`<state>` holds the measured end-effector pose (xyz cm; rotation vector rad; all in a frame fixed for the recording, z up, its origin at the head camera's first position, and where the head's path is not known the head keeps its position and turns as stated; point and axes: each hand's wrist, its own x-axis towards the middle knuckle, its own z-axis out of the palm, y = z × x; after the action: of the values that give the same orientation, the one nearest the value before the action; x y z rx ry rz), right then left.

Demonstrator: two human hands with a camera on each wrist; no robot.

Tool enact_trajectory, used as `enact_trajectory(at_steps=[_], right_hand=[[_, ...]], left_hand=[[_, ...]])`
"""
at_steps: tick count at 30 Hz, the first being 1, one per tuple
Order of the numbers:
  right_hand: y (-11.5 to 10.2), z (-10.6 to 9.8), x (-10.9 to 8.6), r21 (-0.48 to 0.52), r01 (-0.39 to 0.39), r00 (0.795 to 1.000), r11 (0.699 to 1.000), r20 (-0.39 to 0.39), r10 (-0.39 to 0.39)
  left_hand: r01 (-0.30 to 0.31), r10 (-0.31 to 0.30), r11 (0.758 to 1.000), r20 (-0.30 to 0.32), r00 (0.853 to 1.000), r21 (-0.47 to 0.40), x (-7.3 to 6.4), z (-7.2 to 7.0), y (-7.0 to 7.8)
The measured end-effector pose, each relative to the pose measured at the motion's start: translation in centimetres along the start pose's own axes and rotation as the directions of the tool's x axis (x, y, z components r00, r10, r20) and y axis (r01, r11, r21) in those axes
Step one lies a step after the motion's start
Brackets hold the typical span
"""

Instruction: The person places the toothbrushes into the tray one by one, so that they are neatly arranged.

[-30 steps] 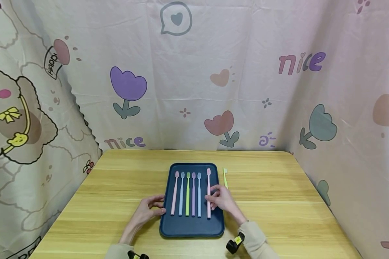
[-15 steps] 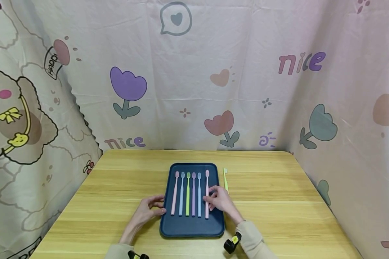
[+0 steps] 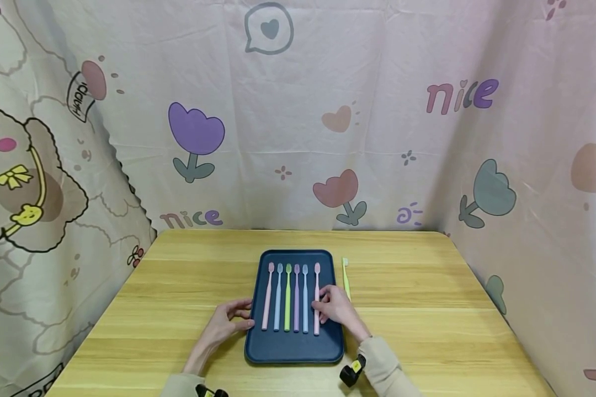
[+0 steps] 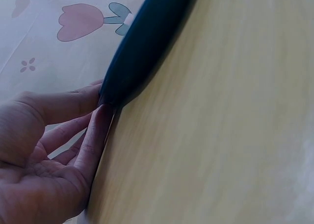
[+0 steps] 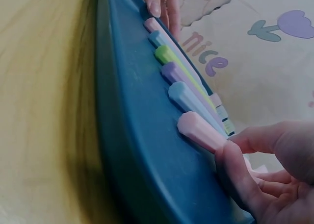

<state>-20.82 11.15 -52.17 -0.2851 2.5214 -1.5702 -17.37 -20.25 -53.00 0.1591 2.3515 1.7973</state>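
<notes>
In the head view, my right hand (image 3: 339, 304) pinches a pink toothbrush (image 3: 317, 281) between thumb and fingers, at the right of the dark blue tray (image 3: 293, 350). In the right wrist view, the end of this pink toothbrush's handle (image 5: 201, 128) lies low over the tray floor, close to the neighbouring handle. To its left, several more toothbrushes lie side by side, heads away from me: blue (image 3: 305, 300), purple (image 3: 296, 300), green (image 3: 288, 300), blue (image 3: 277, 300) and pink (image 3: 267, 300). My left hand (image 4: 54, 150) grips the tray's left rim with thumb and fingers.
A yellow-green toothbrush (image 3: 345, 275) lies on the wooden table (image 3: 417, 320), just right of the tray, its lower end hidden behind my right hand. A patterned cloth (image 3: 288, 110) hangs behind the table and at both sides.
My right hand has moved the pink toothbrush slightly left, nearer the row, and its head has come a little toward me. The left hand and tray stay in place.
</notes>
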Motion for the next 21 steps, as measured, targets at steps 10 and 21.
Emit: enact_trajectory(at_steps=[10,21], right_hand=[[0.04,0.25,0.03,-0.044,0.006,0.999,0.999,-0.033,-0.008],[0.06,0.36,-0.07,-0.060,0.019,0.999,0.998,-0.047,-0.021]], left_hand=[[0.012,-0.012,1.000,-0.014,1.000,0.002,0.13,-0.03,-0.05],[0.012,-0.012,1.000,-0.019,1.000,-0.002,0.24,-0.01,-0.19]])
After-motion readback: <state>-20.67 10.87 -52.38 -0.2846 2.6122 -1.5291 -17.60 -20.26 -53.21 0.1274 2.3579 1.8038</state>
